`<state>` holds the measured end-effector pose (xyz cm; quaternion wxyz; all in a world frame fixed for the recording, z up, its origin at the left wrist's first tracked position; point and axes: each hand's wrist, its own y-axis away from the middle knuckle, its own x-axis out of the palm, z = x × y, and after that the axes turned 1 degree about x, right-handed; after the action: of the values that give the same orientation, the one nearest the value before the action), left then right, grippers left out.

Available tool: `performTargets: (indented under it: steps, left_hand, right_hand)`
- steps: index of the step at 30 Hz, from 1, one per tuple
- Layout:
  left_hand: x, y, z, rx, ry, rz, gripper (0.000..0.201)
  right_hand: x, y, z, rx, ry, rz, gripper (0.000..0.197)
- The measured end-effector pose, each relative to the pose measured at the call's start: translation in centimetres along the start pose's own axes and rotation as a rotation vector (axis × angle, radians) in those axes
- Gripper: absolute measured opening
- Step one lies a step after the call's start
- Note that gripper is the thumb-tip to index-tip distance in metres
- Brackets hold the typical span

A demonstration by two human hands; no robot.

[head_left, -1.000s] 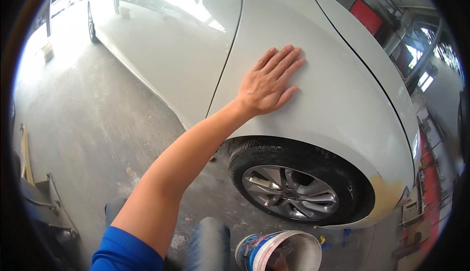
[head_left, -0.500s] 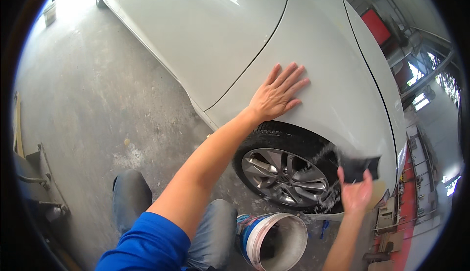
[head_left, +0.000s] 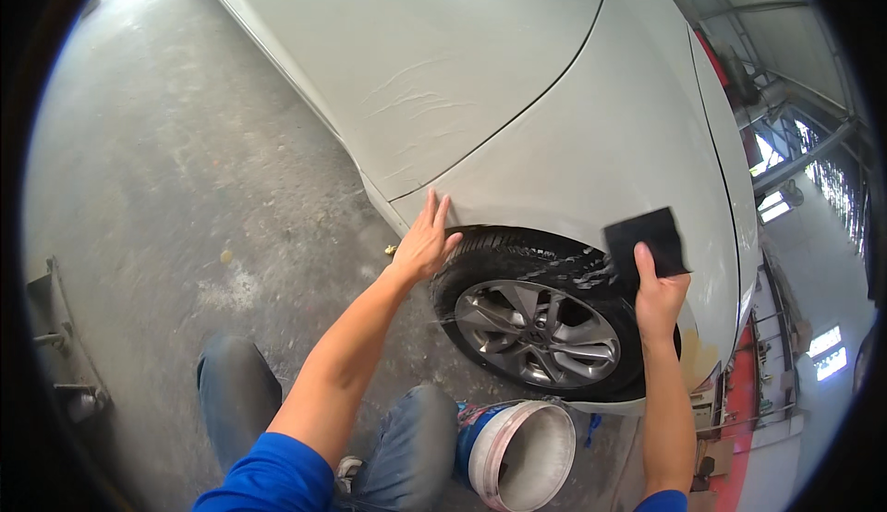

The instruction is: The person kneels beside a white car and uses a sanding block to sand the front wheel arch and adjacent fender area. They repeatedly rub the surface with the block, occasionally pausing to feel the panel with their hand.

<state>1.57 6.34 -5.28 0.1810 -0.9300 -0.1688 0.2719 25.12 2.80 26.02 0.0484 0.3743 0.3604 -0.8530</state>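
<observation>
Right grip (head_left: 659, 304) is clamping a black pad (head_left: 649, 235) at one o'clock from the wheel (head_left: 537, 336); the empty left hand (head_left: 424, 247), thumb apart, is standing at ten. Rubbing is apparently being prepared, next calling for flat contact against the fender (head_left: 601, 156).

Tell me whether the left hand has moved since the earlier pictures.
Yes. Judged against the wheel, the left hand has moved left and down, from above it to its upper-left edge.
</observation>
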Motion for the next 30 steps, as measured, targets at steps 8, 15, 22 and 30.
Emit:
performTargets:
  steps: [8,15,22,30]
  left_hand:
    - [0.0,10.1,2.8,-0.227,0.223,0.078,0.062]
    - [-7.3,10.3,4.6,-0.195,0.018,0.141,0.051]
    - [-14.2,13.4,6.0,-0.123,-0.14,0.168,0.043]
    - [-14.6,12.8,5.4,-0.131,-0.115,0.272,0.034]
  right_hand:
    - [3.6,-5.0,-3.9,-0.781,1.237,0.41,0.076]
    - [11.7,-12.2,-0.5,-0.778,1.08,0.003,0.099]
    - [9.0,-13.7,-1.0,-0.907,0.99,0.167,0.097]
    - [12.4,-7.3,-4.4,-0.895,0.987,0.461,0.1]
